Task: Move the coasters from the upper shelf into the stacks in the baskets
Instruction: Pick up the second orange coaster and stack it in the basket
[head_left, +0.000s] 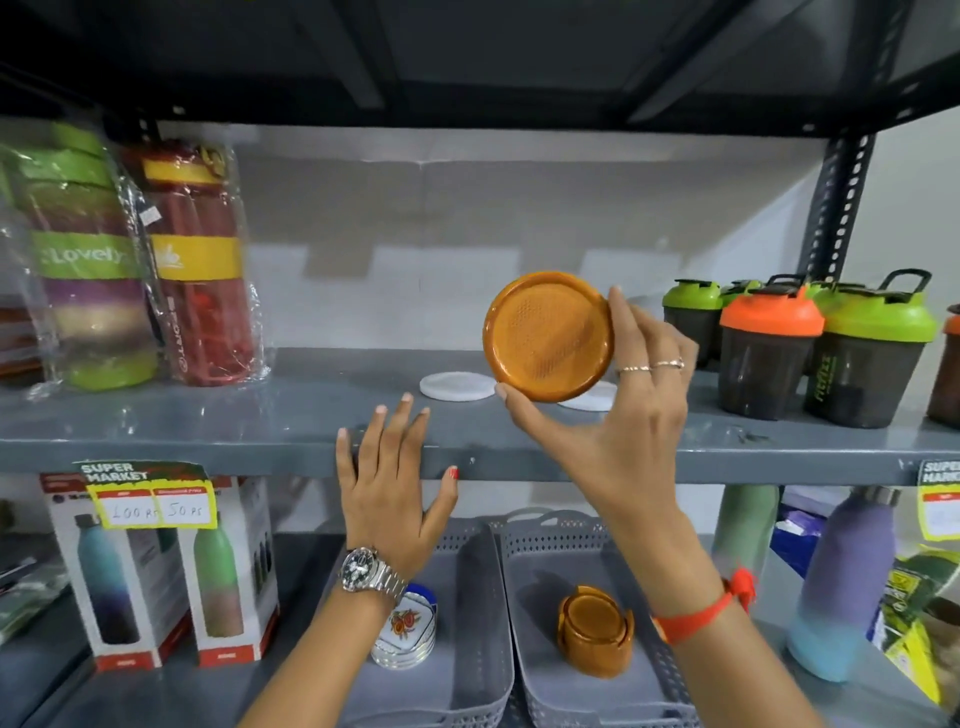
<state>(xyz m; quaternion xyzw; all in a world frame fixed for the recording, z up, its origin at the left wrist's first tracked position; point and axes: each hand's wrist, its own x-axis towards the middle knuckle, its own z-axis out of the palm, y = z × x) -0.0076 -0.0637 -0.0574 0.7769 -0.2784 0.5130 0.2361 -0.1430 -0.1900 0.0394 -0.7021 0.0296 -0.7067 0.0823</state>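
My right hand (618, 410) holds a round orange coaster (548, 336) upright by its rim, lifted just above the upper shelf (208, 421). Two white coasters lie flat on that shelf: one (457, 386) left of the orange one, the other (589, 401) partly hidden behind my hand. My left hand (389, 483) is empty, fingers spread, in front of the shelf edge. Below, the right grey basket (524, 540) holds an orange coaster stack in its holder (595, 631). The left grey basket (475, 551) holds a stack of white patterned coasters (408, 631), partly behind my left wrist.
Wrapped bottles (150, 260) stand at the left of the upper shelf, shaker cups (815, 343) with green and orange lids at the right. On the lower shelf are boxed bottles (161, 577) at left and pastel bottles (841, 587) at right. Price tags hang on the shelf edge.
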